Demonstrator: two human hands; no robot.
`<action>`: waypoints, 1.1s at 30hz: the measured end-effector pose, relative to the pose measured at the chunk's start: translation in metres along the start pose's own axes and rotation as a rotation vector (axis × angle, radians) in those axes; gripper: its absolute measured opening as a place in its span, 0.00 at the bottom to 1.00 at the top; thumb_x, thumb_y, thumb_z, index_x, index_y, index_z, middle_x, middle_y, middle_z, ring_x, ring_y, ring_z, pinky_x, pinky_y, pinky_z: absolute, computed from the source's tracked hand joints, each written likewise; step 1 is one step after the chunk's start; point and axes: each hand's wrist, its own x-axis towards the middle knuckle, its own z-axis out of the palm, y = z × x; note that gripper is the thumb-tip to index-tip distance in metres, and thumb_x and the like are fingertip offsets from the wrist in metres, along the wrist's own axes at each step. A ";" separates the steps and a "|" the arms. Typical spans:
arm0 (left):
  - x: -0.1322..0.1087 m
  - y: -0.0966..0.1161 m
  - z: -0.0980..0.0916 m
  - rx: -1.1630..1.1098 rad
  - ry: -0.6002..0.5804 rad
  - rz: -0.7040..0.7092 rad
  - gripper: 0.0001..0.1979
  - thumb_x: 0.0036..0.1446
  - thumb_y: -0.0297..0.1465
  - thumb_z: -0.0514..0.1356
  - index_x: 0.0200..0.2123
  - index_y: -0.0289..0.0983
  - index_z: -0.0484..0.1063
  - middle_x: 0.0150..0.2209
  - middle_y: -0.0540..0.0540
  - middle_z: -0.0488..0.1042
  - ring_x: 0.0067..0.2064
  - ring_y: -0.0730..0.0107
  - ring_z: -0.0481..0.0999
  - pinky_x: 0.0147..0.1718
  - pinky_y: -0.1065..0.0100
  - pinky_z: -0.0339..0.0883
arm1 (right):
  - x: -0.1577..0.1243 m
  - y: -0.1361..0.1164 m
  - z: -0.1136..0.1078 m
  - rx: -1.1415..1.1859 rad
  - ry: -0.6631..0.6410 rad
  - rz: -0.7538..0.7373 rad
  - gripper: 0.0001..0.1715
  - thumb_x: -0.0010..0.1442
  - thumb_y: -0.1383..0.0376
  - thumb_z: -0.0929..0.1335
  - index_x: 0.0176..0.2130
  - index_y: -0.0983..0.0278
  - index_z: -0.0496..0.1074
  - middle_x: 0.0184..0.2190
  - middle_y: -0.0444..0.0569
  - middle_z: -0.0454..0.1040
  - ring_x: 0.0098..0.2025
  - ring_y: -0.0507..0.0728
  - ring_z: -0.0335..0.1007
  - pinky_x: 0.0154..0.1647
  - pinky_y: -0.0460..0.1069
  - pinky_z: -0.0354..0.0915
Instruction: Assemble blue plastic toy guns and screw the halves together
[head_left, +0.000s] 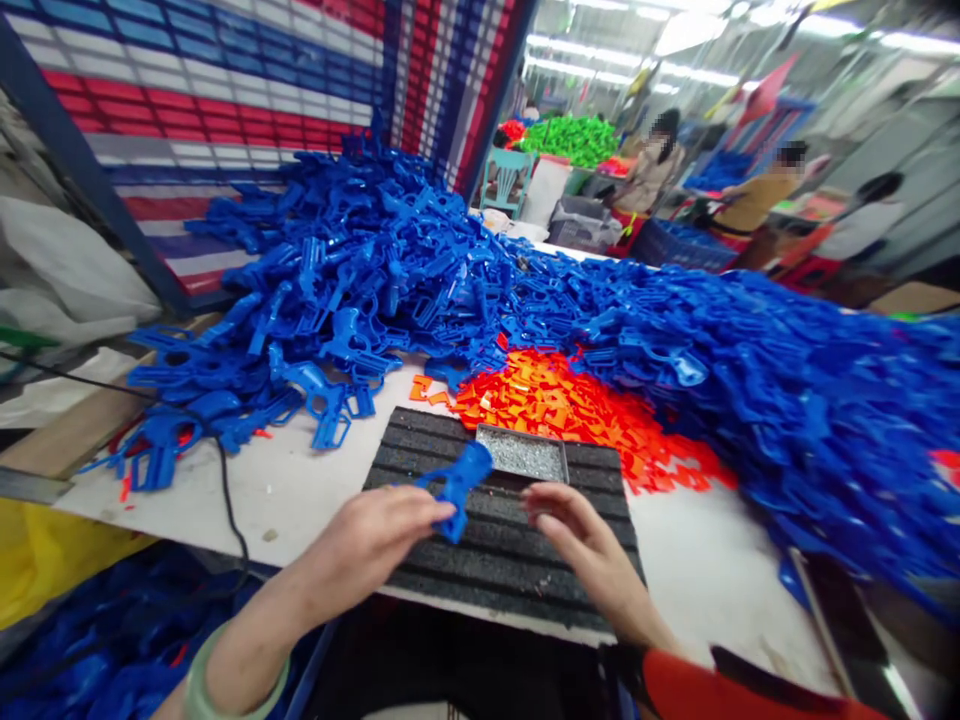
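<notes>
My left hand (pixel 390 525) is closed on a blue plastic toy gun piece (pixel 461 485), held above the dark ribbed mat (pixel 420 440). The piece is tilted, its rounded end up and away from me. My right hand (pixel 577 540) hovers over the right half of the mat, fingers curved and thumb apart, with nothing visible between them. Just beyond it, a shallow metal tray (pixel 523 453) of tiny silvery parts lies on the mat. Behind the tray spreads a heap of small flat orange pieces (pixel 555 395).
Blue toy gun pieces (pixel 375 250) are piled high at the back left, against a striped sheet (pixel 225 90), and along the right (pixel 810 400). A black cable (pixel 225 480) crosses the left table edge. A dark flat object (pixel 847 620) lies at right. People sit farther back.
</notes>
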 end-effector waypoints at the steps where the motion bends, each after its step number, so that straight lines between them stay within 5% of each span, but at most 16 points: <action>1: 0.004 0.006 0.005 -0.029 -0.079 0.060 0.15 0.67 0.27 0.51 0.53 0.44 0.71 0.45 0.49 0.78 0.45 0.74 0.77 0.45 0.74 0.68 | 0.001 0.000 0.003 -0.059 -0.049 -0.014 0.20 0.59 0.58 0.71 0.51 0.58 0.72 0.49 0.51 0.75 0.50 0.58 0.72 0.52 0.56 0.69; 5: 0.011 0.016 0.019 0.071 -0.298 0.161 0.16 0.67 0.23 0.49 0.50 0.44 0.72 0.42 0.49 0.77 0.43 0.71 0.75 0.44 0.69 0.66 | 0.000 0.001 0.009 -0.059 -0.241 -0.006 0.24 0.61 0.60 0.69 0.56 0.57 0.67 0.44 0.49 0.76 0.45 0.56 0.74 0.45 0.53 0.73; 9: 0.005 0.014 0.028 0.164 -0.310 0.169 0.13 0.66 0.24 0.51 0.43 0.45 0.74 0.36 0.49 0.75 0.40 0.68 0.72 0.42 0.65 0.65 | -0.005 0.007 0.005 -0.063 -0.198 0.066 0.15 0.57 0.61 0.72 0.44 0.60 0.70 0.29 0.41 0.73 0.29 0.50 0.70 0.28 0.45 0.70; 11: 0.001 0.013 0.037 0.148 -0.108 0.040 0.14 0.66 0.25 0.51 0.44 0.46 0.74 0.40 0.47 0.73 0.43 0.66 0.72 0.44 0.63 0.66 | -0.007 0.011 0.005 -0.027 -0.118 0.068 0.14 0.54 0.61 0.74 0.40 0.61 0.70 0.26 0.40 0.70 0.26 0.49 0.68 0.25 0.44 0.67; 14: -0.001 0.018 0.055 -0.111 0.360 -0.385 0.17 0.65 0.32 0.54 0.56 0.45 0.66 0.51 0.42 0.69 0.51 0.62 0.71 0.48 0.59 0.69 | -0.010 0.015 0.008 0.034 0.023 -0.018 0.16 0.51 0.61 0.75 0.38 0.61 0.70 0.28 0.42 0.72 0.28 0.50 0.69 0.27 0.45 0.68; 16: 0.003 0.023 0.066 -0.506 0.443 -0.667 0.24 0.62 0.40 0.57 0.60 0.41 0.61 0.54 0.39 0.68 0.51 0.60 0.73 0.46 0.59 0.72 | -0.012 0.016 0.012 0.015 0.050 -0.070 0.15 0.51 0.61 0.75 0.38 0.60 0.71 0.28 0.42 0.72 0.27 0.50 0.69 0.26 0.45 0.68; 19: 0.012 0.025 0.070 -1.023 0.295 -0.902 0.25 0.60 0.47 0.58 0.53 0.36 0.65 0.47 0.39 0.74 0.42 0.61 0.78 0.39 0.60 0.74 | -0.010 0.014 0.010 -0.110 -0.138 -0.070 0.15 0.54 0.61 0.74 0.42 0.58 0.73 0.32 0.43 0.75 0.29 0.51 0.72 0.29 0.45 0.69; 21: 0.017 0.017 0.065 -1.060 0.289 -0.953 0.27 0.56 0.48 0.61 0.51 0.36 0.64 0.41 0.42 0.77 0.37 0.64 0.78 0.35 0.63 0.74 | 0.001 0.013 -0.001 -0.215 -0.234 -0.050 0.19 0.58 0.59 0.71 0.49 0.57 0.72 0.36 0.45 0.78 0.32 0.53 0.74 0.34 0.48 0.71; 23: 0.023 0.004 0.055 -0.959 0.246 -0.926 0.31 0.52 0.48 0.64 0.52 0.37 0.63 0.36 0.45 0.77 0.34 0.65 0.77 0.31 0.66 0.72 | 0.021 0.013 -0.017 -0.372 -0.119 -0.062 0.20 0.63 0.57 0.66 0.54 0.58 0.69 0.38 0.47 0.79 0.33 0.54 0.75 0.37 0.50 0.72; 26: 0.036 -0.016 0.042 -0.761 -0.100 -0.756 0.27 0.49 0.44 0.67 0.49 0.36 0.69 0.33 0.49 0.76 0.33 0.68 0.75 0.30 0.71 0.67 | 0.065 0.016 -0.039 -0.870 0.166 -0.195 0.16 0.65 0.59 0.63 0.46 0.63 0.74 0.40 0.51 0.78 0.40 0.57 0.75 0.43 0.51 0.70; 29: 0.055 -0.024 0.042 -0.478 -0.443 -0.536 0.25 0.48 0.41 0.67 0.49 0.39 0.74 0.32 0.53 0.75 0.33 0.70 0.74 0.30 0.73 0.62 | 0.106 0.020 -0.046 -1.182 0.111 -0.237 0.14 0.65 0.64 0.62 0.45 0.62 0.75 0.44 0.54 0.76 0.44 0.59 0.74 0.43 0.51 0.68; 33: 0.075 -0.021 0.055 -0.117 -0.518 -0.398 0.22 0.49 0.41 0.67 0.48 0.44 0.75 0.33 0.53 0.78 0.35 0.67 0.76 0.32 0.71 0.62 | 0.137 0.021 -0.040 -1.308 0.050 -0.268 0.14 0.63 0.67 0.65 0.46 0.63 0.76 0.43 0.55 0.74 0.44 0.61 0.72 0.40 0.51 0.66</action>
